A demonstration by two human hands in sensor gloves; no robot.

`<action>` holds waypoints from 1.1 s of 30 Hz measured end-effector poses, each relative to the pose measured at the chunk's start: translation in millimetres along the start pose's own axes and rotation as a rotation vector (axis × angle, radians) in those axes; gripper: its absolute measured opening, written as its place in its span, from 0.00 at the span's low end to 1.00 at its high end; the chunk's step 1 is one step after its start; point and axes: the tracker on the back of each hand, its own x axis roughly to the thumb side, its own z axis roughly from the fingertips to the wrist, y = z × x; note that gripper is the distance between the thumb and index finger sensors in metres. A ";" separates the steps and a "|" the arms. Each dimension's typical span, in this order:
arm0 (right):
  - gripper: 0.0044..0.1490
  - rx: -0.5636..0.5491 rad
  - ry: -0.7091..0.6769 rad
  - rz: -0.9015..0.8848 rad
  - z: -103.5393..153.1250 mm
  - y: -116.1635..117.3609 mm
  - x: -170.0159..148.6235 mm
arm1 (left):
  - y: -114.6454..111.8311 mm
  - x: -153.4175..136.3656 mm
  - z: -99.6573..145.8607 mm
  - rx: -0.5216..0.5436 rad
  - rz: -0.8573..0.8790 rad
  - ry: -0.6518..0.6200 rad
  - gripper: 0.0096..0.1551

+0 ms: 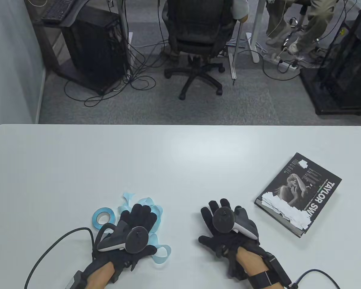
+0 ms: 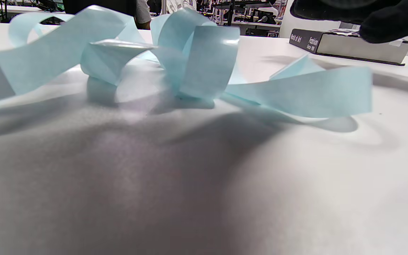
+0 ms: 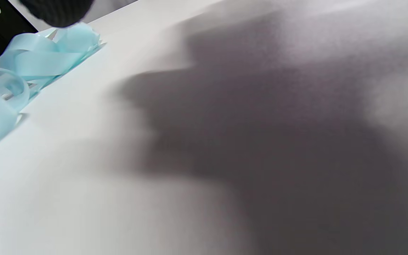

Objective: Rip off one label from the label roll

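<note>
Table view, two gloved hands at the near edge of a white table [image 1: 180,156]. The label roll [image 1: 102,217], a small pale-blue ring, lies flat on the table just left of the left hand [image 1: 135,228]. From it a long tangle of pale-blue backing strip [image 1: 156,210] curls loosely under and around that hand, with loops showing beyond the fingertips and beside the wrist. The left hand is spread palm-down over this tangle, fingers extended; whether they press or merely hover over the strip cannot be told. In the left wrist view the strip [image 2: 204,63] stands in glossy upright curls on the tabletop, and only a dark glove tip [image 2: 384,21] shows at the top right corner.

The right hand [image 1: 225,228] lies well apart from the roll, palm-down with fingers spread, holding nothing visible. In the right wrist view its broad shadow falls on bare table [image 3: 83,198], a glove tip [image 3: 57,12] shows at the top left, and the blue strip [image 3: 37,60] lies off to the left.

To the right, a dark book [image 1: 299,192] lies flat at an angle, apart from both hands, its near end covered with overlapping white labels [image 1: 285,210]. The same book [image 2: 349,44] is seen edge-on in the left wrist view.
</note>
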 end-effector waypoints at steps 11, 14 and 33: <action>0.54 -0.050 0.001 -0.028 8.3 -10.2 -7.2 | -0.8 -6.4 1.2 -0.017 0.012 0.016 0.59; 0.54 -0.077 0.040 -0.063 9.4 -17.3 -21.6 | 0.9 -5.6 2.0 -0.001 0.016 0.014 0.59; 0.53 -0.397 0.651 -0.406 51.9 -53.6 -217.9 | -0.8 -3.8 2.7 -0.028 0.019 0.007 0.59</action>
